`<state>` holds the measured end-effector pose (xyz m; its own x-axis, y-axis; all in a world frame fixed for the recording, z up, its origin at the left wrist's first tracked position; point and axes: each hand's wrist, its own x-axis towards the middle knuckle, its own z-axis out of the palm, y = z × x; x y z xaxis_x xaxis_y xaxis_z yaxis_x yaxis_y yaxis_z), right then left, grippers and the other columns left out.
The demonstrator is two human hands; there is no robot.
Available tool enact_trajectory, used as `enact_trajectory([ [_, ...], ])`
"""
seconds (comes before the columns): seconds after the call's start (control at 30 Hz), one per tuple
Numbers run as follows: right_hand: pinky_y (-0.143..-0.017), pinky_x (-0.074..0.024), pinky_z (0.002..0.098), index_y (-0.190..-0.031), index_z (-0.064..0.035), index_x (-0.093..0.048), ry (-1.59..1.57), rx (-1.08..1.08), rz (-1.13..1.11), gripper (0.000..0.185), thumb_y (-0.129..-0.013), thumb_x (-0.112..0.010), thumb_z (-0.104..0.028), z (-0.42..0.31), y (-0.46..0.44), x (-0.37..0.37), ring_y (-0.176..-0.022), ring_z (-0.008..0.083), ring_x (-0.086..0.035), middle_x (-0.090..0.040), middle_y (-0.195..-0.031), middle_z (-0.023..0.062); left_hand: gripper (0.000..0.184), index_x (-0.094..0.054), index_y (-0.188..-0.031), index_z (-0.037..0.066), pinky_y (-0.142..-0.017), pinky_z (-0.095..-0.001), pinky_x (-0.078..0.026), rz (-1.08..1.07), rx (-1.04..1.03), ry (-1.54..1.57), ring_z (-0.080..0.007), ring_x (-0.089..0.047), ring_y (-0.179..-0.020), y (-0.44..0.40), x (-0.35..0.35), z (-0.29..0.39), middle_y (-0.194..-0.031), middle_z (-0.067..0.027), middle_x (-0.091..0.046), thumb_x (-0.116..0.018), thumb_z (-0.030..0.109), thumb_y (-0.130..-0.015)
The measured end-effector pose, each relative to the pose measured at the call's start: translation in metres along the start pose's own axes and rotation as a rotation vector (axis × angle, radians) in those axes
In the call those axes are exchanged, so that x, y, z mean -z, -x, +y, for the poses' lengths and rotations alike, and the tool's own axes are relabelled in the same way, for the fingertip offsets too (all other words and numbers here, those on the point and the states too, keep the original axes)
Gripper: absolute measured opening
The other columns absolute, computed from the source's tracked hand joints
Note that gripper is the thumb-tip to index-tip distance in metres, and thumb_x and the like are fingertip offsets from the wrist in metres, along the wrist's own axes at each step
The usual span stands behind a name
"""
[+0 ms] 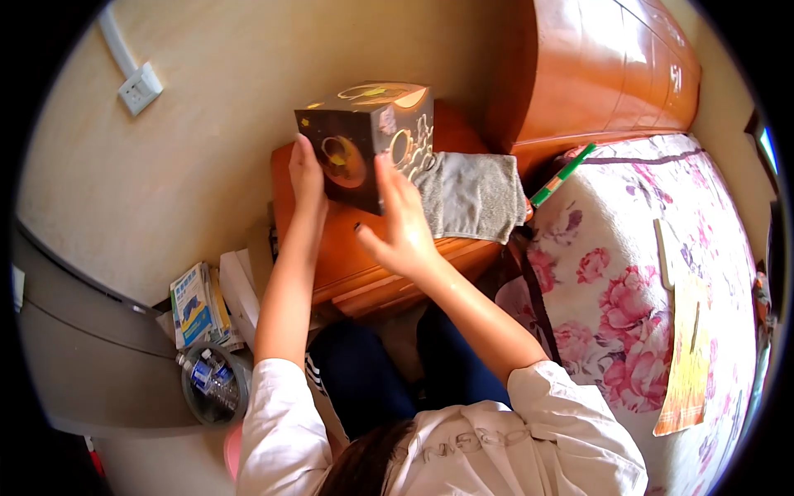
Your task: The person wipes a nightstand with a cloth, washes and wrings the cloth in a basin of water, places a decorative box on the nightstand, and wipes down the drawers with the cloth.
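A dark cardboard box (343, 157) with gold moon and cloud patterns stands over the brown wooden nightstand (347, 281); whether it rests fully on the top is hard to tell. My left hand (307, 174) grips its left side, most fingers hidden behind the edge. My right hand (401, 219) lies against the near right corner with fingers stretched out and the thumb apart, pointing toward the front face. Just right of the box, a grey towel (471, 197) drapes over the nightstand's edge.
A bed with a floral sheet (612, 306) fills the right, with a green tube-like item (564, 175) and an orange-yellow paper sheet (686, 355) on it. At left are booklets (194, 310), a bin (194, 405) with plastic bottles, and a wall socket (141, 88).
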<state>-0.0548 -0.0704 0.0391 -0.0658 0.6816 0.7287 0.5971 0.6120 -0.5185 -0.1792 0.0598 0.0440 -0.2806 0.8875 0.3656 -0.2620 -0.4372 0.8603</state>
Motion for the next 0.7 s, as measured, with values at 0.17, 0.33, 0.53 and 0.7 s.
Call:
enact_trajectory([
  [0.17,-0.103,-0.0251,0.0424,-0.135,-0.0022,-0.029,-0.115,0.039,-0.198,0.073,-0.071,-0.062,-0.016,0.022,-0.005,-0.005,-0.127,0.0315,-0.032,-0.036,-0.135,0.0200,0.045,-0.052,-0.111,0.003,-0.080,-0.0286,-0.043,-0.209,0.245,0.083,-0.0150,-0.056,-0.089,-0.049,0.028,-0.046,-0.099,-0.0051,-0.060,-0.037,0.042,-0.095],
  [0.33,-0.095,-0.0387,0.0362,-0.131,-0.0002,-0.034,0.012,-0.126,0.079,0.073,-0.071,-0.071,-0.018,0.084,-0.040,0.025,-0.115,0.0302,-0.048,-0.048,-0.124,0.0216,0.050,-0.047,-0.121,0.005,-0.089,-0.0303,-0.040,-0.185,0.178,-0.211,-0.0176,-0.051,-0.105,-0.068,0.064,-0.078,-0.116,-0.0082,-0.054,-0.034,0.045,-0.095],
  [0.53,-0.087,-0.0439,0.0358,-0.129,0.0057,-0.032,-0.020,-0.237,-0.111,0.087,-0.066,-0.076,-0.035,0.148,-0.084,0.037,-0.099,0.0327,-0.057,-0.057,-0.108,0.0238,0.072,-0.011,-0.143,0.013,-0.107,-0.0350,-0.019,-0.184,0.278,-0.349,-0.0227,-0.012,-0.136,0.015,0.046,0.013,-0.148,-0.0094,-0.011,-0.041,0.051,-0.090],
  [0.7,-0.078,-0.0472,0.0321,-0.124,-0.0002,-0.044,-0.231,-0.285,-0.204,0.069,-0.068,-0.075,-0.026,0.138,-0.091,0.014,-0.086,0.0245,-0.061,-0.062,-0.098,0.0172,0.088,-0.005,-0.140,0.001,-0.107,-0.0326,-0.015,-0.367,0.088,-0.361,-0.0231,-0.019,-0.133,0.029,0.028,0.014,-0.145,-0.0163,-0.018,-0.057,0.045,-0.084],
])
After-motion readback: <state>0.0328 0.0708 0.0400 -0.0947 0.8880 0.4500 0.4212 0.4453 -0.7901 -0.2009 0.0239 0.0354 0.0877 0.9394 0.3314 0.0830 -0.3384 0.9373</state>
